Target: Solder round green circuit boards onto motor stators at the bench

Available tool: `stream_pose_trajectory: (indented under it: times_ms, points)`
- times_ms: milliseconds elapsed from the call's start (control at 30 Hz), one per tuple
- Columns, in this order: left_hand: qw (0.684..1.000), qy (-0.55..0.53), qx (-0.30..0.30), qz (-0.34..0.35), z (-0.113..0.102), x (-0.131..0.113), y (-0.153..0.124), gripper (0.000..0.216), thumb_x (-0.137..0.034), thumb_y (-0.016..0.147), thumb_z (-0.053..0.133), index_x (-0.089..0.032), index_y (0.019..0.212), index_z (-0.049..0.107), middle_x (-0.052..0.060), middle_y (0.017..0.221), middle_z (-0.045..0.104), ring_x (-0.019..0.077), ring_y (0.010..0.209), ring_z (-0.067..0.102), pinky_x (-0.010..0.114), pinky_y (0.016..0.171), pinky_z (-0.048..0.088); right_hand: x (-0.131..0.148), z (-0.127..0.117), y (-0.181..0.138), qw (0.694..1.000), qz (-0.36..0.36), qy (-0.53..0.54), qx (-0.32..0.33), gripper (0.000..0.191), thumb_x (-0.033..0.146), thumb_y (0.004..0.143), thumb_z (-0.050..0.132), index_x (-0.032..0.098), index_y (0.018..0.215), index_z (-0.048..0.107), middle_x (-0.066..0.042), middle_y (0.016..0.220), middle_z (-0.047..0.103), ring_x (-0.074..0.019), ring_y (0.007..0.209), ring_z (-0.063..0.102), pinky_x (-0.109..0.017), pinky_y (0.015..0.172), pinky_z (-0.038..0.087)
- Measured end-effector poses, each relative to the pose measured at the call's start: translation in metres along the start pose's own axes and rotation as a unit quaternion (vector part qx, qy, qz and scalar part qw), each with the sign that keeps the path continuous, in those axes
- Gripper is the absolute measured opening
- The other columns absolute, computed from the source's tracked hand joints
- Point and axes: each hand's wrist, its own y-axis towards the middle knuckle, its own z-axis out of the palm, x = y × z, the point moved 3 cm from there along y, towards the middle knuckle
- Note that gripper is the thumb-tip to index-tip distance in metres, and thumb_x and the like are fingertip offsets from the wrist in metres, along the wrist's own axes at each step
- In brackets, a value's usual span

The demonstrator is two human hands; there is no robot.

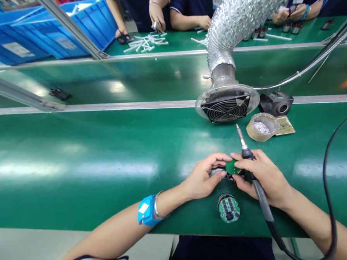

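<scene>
The likeliest trouble lay with the soldering iron [261, 198], slung across the right hand [265, 177] with its tip pointing away toward the round fan [227, 108]. If that hand turned to adjust the work without minding the iron, the tip could swing down onto the fingers or brush the rim of the pot [253, 133] of silvery material; whether the iron was hot could not be told. A tug on the looping cord [329, 192], which hung close by the right forearm, might pull the handle askew. The small green board [231, 167] could also tilt or strain its joints, were the two hands to press unevenly, and a careless wrist might nudge the second round board [229, 209], which lay on the green bench [108, 150] just below them, nearer the worker.

The left hand [201, 180] was partly closed, its fingers and thumb curled around a grey rounded part [217, 171] beside the green board. The right hand was half curled: its fingertips met the board's right side while the iron's handle rested against the fingers, though exactly how it was secured there could not be made out
</scene>
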Motion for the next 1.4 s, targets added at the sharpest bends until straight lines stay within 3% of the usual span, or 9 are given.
stream_pose_trajectory:
  times_ms: [100,200,300,400,500,667,933,1200,1400]
  points:
    - [1.0,0.018,0.002,-0.016,-0.01,-0.002,0.002,0.036,-0.02,0.088,0.063,-0.019,0.124,0.057,0.008,0.111,0.069,0.0183,0.104,0.065,0.032,0.096,0.049,0.004,-0.006,-0.001,0.997,0.017,-0.003,0.073,0.034,0.012,0.086,0.057,0.021,0.118,0.05,-0.01,0.114,0.065,-0.0232,0.095,0.057,-0.038,0.078,0.055]
    - [0.998,0.048,-0.006,-0.038,-0.021,-0.004,0.006,0.017,-0.027,0.082,0.071,-0.016,0.096,0.071,0.007,0.094,0.072,0.0188,0.091,0.066,0.032,0.088,0.051,0.008,-0.008,-0.001,0.991,0.018,-0.002,0.131,0.032,0.009,0.086,0.053,0.021,0.115,0.053,-0.01,0.111,0.064,-0.0232,0.094,0.056,-0.035,0.075,0.055]
    - [0.998,0.042,0.023,-0.041,-0.02,-0.007,0.01,0.017,-0.032,0.076,0.076,-0.016,0.078,0.073,0.007,0.09,0.068,0.0164,0.081,0.063,0.028,0.076,0.051,0.007,-0.007,0.001,0.99,0.007,0.025,0.141,0.036,0.007,0.083,0.054,0.023,0.116,0.054,-0.009,0.111,0.065,-0.0233,0.099,0.057,-0.035,0.077,0.055]
    - [0.997,0.059,0.027,-0.053,-0.01,-0.01,0.013,0.016,-0.03,0.072,0.078,-0.015,0.075,0.073,0.002,0.08,0.057,0.0091,0.063,0.052,0.022,0.058,0.044,0.004,-0.008,0.001,0.99,0.006,0.054,0.131,0.046,0.007,0.081,0.056,0.025,0.123,0.051,-0.008,0.117,0.065,-0.0235,0.102,0.057,-0.037,0.081,0.056]
    - [0.993,0.097,0.02,-0.068,-0.001,-0.015,0.014,0.011,-0.026,0.072,0.076,-0.015,0.072,0.071,-0.001,0.072,0.051,0.0063,0.056,0.044,0.02,0.053,0.039,0.002,-0.011,0.0,0.995,0.028,0.063,0.077,0.047,0.011,0.081,0.06,0.025,0.124,0.049,-0.009,0.12,0.065,-0.0242,0.102,0.058,-0.041,0.085,0.055]
    - [0.99,0.122,0.015,-0.068,0.002,-0.02,0.014,0.009,-0.023,0.074,0.073,-0.015,0.072,0.071,-0.002,0.071,0.052,0.0059,0.056,0.043,0.019,0.053,0.038,0.009,-0.011,0.001,0.996,0.051,0.074,-0.019,0.029,0.01,0.086,0.059,0.025,0.11,0.052,-0.001,0.087,0.067,-0.0174,0.076,0.055,-0.033,0.071,0.05]
    - [0.992,0.076,0.016,-0.099,0.002,-0.011,0.012,0.013,-0.025,0.076,0.069,-0.013,0.071,0.066,-0.002,0.074,0.05,0.0056,0.057,0.045,0.019,0.052,0.038,0.013,0.002,-0.002,0.998,0.05,0.044,0.023,0.03,0.007,0.09,0.05,0.023,0.115,0.051,-0.001,0.08,0.06,-0.0175,0.073,0.046,-0.029,0.064,0.044]
    - [0.981,0.175,-0.008,-0.081,0.007,-0.023,0.012,0.004,-0.012,0.071,0.067,-0.013,0.068,0.068,-0.001,0.072,0.053,0.0045,0.054,0.047,0.016,0.05,0.039,0.039,-0.04,-0.023,0.997,0.065,0.01,-0.046,0.051,0.004,0.087,0.055,0.02,0.135,0.051,-0.004,0.084,0.067,-0.0162,0.067,0.056,-0.031,0.061,0.051]
    - [0.982,0.179,-0.023,-0.063,0.008,-0.023,0.012,0.005,-0.011,0.071,0.066,-0.014,0.067,0.068,-0.002,0.07,0.054,0.0036,0.052,0.046,0.015,0.048,0.039,0.059,-0.047,-0.035,0.996,0.064,-0.01,-0.062,0.035,0.004,0.081,0.054,0.011,0.114,0.064,-0.005,0.078,0.064,-0.0142,0.064,0.062,-0.027,0.055,0.052]
